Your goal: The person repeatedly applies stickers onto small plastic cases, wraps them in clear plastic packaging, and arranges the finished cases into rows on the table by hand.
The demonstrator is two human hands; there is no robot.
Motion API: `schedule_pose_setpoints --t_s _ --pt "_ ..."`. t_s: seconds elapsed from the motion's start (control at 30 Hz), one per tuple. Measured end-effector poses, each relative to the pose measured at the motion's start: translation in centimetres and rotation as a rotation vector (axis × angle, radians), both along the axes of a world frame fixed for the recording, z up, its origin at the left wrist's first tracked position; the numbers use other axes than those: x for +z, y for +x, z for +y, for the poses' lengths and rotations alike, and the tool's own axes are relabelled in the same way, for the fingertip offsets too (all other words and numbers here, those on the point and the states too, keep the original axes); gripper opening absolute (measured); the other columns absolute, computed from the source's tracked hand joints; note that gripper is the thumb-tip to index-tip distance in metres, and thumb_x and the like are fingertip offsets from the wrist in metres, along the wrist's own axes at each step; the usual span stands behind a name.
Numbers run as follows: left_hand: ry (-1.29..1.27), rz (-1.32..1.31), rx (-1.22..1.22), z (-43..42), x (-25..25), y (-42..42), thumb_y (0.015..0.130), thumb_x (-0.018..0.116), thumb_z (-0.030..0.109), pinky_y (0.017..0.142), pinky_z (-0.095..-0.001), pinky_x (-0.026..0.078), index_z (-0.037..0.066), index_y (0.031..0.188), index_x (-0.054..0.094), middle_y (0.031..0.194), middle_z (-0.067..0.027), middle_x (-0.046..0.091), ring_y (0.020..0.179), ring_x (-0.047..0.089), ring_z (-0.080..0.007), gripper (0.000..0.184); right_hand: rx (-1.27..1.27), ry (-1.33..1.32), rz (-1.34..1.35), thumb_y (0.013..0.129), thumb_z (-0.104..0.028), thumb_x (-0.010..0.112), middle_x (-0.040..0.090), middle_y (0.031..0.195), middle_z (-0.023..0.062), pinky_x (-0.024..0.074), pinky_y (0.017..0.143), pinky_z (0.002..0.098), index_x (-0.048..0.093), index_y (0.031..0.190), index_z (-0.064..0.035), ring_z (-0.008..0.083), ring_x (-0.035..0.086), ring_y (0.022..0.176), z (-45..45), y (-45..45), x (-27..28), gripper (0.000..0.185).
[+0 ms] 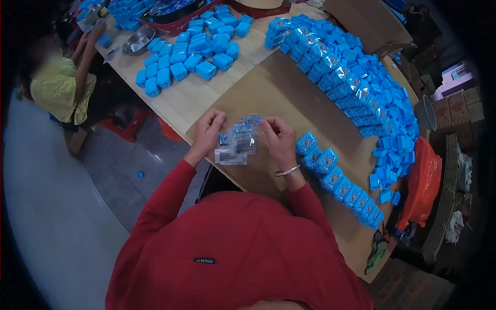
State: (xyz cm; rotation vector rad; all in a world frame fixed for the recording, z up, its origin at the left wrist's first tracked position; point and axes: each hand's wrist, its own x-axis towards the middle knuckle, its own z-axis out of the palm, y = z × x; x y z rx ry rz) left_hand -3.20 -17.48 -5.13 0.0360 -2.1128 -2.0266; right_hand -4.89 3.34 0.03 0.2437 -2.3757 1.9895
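Several small printed plastic packets (243,135), blue at the top with pale grey parts below, hang fanned out between my hands over the table's near edge. My left hand (208,129) is closed, thumb and fingers pinched at the left side of the packets. On the right, my right hand (279,137) pinches the upper right edge of the packets between thumb and fingers. A bracelet circles my right wrist. Just right of that hand, a row of blue boxes with printed tops (335,178) runs diagonally along the brown board (258,98).
Stacked blue boxes (336,72) curve along the board's far right, with loose blue boxes (382,93) heaped behind. More blue boxes (181,57) and a metal bowl (138,41) stand far left. A person in yellow (61,88) sits left. A red bag (421,181) hangs right.
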Motion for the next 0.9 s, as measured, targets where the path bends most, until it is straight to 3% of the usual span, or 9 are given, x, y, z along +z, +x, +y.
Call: schedule_pose_setpoints --t_s 0.1,0.23,0.27,0.4,0.47,0.6,0.7,0.83,0.9 --pt "0.081 -0.006 -0.01 -0.4 0.0 -0.2 0.096 0.051 0.024 0.067 -0.0219 0.043 0.003 0.09 0.06 0.08 -0.0002 0.06 0.075 0.053 -0.0062 0.024 0.062 -0.039 -0.016 0.089 -0.011 0.064 0.065 0.079 -0.0012 0.0452 0.065 0.0194 0.065 0.093 0.0016 0.0037 0.055 0.072 0.3 0.3 -0.2 0.014" --pt "0.101 -0.111 0.056 -1.9 1.2 -0.9 0.095 0.051 0.023 0.07 -0.0226 0.043 0.003 0.093 0.06 0.083 -0.0017 0.062 0.076 0.055 -0.008 0.022 0.107 0.01 0.049 0.089 -0.01 0.063 0.065 0.083 -0.0008 0.045 0.067 0.0186 0.065 0.097 0.0017 0.0035 0.055 0.075 0.6 1.1 0.5 0.014" --pt "0.052 -0.099 0.037 -2.8 1.3 -1.1 0.094 0.052 0.027 0.074 -0.0232 0.045 0.003 0.105 0.06 0.089 -0.0008 0.063 0.081 0.057 -0.0083 0.027 0.109 -0.005 0.033 0.089 -0.009 0.063 0.064 0.083 -0.001 0.0448 0.066 0.0185 0.064 0.099 0.0014 0.0035 0.055 0.075 0.6 1.3 0.9 0.015" --pt "0.288 -0.081 -0.328 -0.7 6.6 0.4 0.086 0.064 0.025 0.077 -0.0225 0.047 0.003 0.127 0.051 0.102 -0.0014 0.064 0.086 0.059 -0.0075 0.049 0.075 -0.023 -0.013 0.088 -0.007 0.064 0.059 0.08 -0.002 0.044 0.064 0.0183 0.058 0.104 -0.0001 0.0037 0.053 0.072 0.3 1.4 1.3 0.019" --pt "0.114 -0.217 -0.546 0.7 7.9 1.8 0.085 0.066 0.015 0.076 -0.0223 0.047 0.001 0.118 0.057 0.096 -0.0016 0.065 0.083 0.059 -0.0078 0.037 0.048 -0.063 -0.015 0.087 -0.006 0.065 0.057 0.078 -0.0027 0.0442 0.063 0.0184 0.056 0.103 -0.0015 0.0038 0.052 0.07 -0.2 1.6 1.4 0.019" --pt "0.239 -0.164 -0.22 2.9 5.8 2.0 0.083 0.068 0.009 0.066 -0.0208 0.046 0.003 0.079 0.061 0.074 0.0026 0.062 0.068 0.054 -0.0035 0.01 0.086 -0.194 -0.115 0.086 -0.006 0.066 0.058 0.079 -0.0017 0.0464 0.066 0.0189 0.055 0.095 -0.0025 0.0046 0.055 0.073 -0.2 1.6 1.4 0.015" --pt "0.08 -0.111 -0.224 3.1 5.4 1.6 0.082 0.069 0.009 0.064 -0.0209 0.046 0.004 0.075 0.059 0.072 0.0032 0.061 0.068 0.054 -0.0025 0.013 0.246 -0.18 -0.176 0.085 -0.006 0.067 0.061 0.083 -0.0002 0.0481 0.069 0.0199 0.057 0.094 -0.0023 0.0058 0.057 0.076 1.0 0.9 0.7 0.014" --pt "-0.212 0.001 -0.504 0.1 9.8 -1.2 0.079 0.067 0.006 0.088 -0.0317 0.044 0.003 0.099 0.064 0.102 -0.0058 0.064 0.099 0.057 -0.0145 0.021 0.265 -0.323 -0.214 0.085 -0.005 0.067 0.063 0.086 0.0009 0.0483 0.072 0.021 0.058 0.095 -0.0023 0.0066 0.058 0.079 1.4 0.8 1.9 0.014" --pt "-0.789 0.307 -0.163 -3.9 7.8 -5.9 0.073 0.066 0.006 0.096 -0.0379 0.038 0.006 0.115 0.057 0.122 -0.0108 0.055 0.117 0.048 -0.0232 0.043 0.264 -0.367 -0.241 0.085 -0.006 0.067 0.063 0.087 0.0011 0.0483 0.073 0.0216 0.059 0.096 -0.0028 0.0066 0.059 0.079 1.5 0.8 2.2 0.014"
